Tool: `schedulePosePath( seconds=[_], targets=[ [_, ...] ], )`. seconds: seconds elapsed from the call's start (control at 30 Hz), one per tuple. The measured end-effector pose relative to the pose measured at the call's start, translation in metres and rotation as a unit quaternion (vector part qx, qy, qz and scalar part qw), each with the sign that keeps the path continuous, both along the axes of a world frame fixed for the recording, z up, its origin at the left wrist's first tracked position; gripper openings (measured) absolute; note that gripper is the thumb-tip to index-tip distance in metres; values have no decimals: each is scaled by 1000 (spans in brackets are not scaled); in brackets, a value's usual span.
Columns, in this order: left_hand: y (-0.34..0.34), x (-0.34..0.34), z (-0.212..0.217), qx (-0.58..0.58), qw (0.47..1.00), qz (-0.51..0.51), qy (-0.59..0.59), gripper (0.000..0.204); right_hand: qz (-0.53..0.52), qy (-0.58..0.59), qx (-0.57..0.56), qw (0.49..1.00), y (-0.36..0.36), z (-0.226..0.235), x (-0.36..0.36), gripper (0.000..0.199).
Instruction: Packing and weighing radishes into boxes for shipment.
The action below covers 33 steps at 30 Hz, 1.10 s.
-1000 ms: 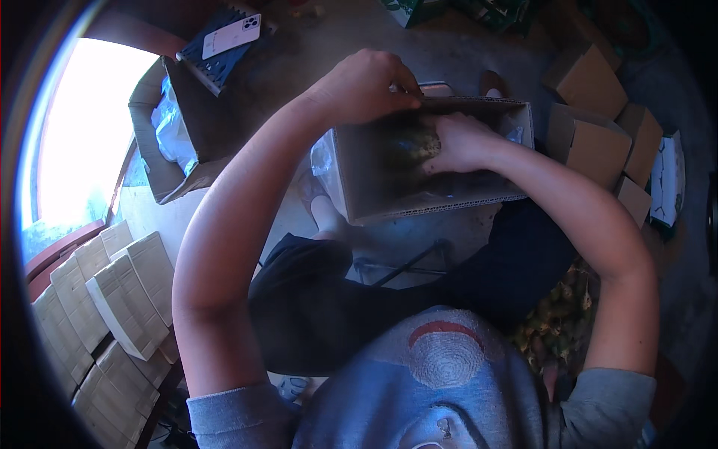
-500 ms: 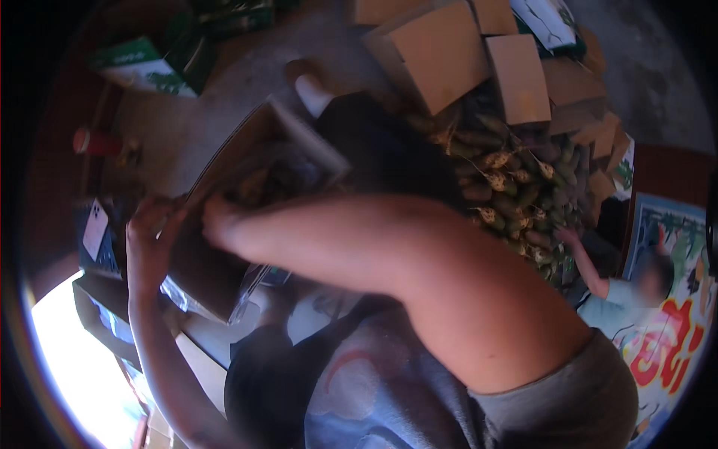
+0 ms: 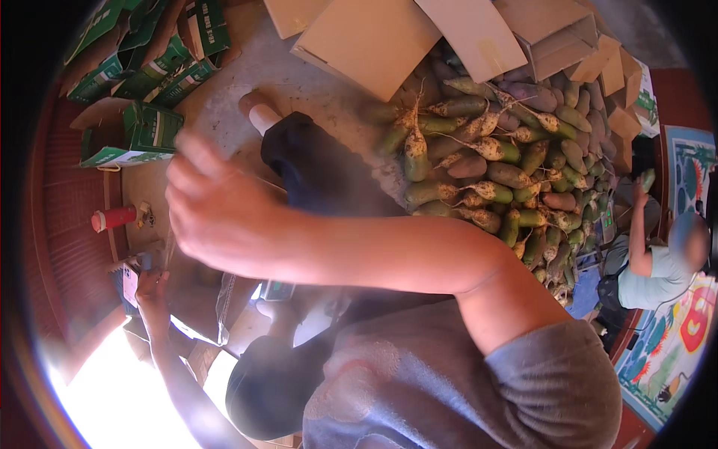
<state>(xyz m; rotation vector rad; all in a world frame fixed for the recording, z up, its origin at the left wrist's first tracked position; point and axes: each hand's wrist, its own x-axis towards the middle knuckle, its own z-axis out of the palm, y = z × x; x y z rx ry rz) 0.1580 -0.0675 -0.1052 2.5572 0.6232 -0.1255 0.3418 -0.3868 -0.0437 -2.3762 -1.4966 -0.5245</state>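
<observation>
My right hand (image 3: 213,198) is raised over the far side of a dark cardboard box (image 3: 198,295), its fingers smeared by motion. My right forearm crosses in front of the box and hides most of it, so its contents do not show. Beside the box's left wall is my left hand (image 3: 153,292), fingers bent, close to a pale phone (image 3: 130,284). Whether those fingers grip the box's edge or something small is not clear. To the right lies a large heap of green radishes (image 3: 490,150), many with pale, soil-stained root ends.
Green printed cartons (image 3: 153,129) stand at the far left. A red bottle (image 3: 114,218) is by the wall. Brown cardboard boxes (image 3: 374,45) border the heap's far side. At right, a co-worker (image 3: 658,262) in a light shirt holds up a green radish (image 3: 648,179).
My right hand has come up out of the box and moved up and left. My left hand has moved down along the box's side. The co-worker's hand has lifted with a radish.
</observation>
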Motion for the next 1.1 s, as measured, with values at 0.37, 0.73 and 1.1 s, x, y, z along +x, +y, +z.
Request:
schedulePosePath(
  seconds=[0.37,0.73,1.1],
  targets=[
    [-13,-14,14,193,979,-8,-68,32,-345,379,-185,839,-256,-247,156,39],
    [-223,-41,9,-100,974,-153,132,39,-420,299,-244,821,-204,-388,179,58],
    [-259,-4,26,-110,982,-154,-7,25,-263,333,41,904,-233,-308,125,81]
  ],
)
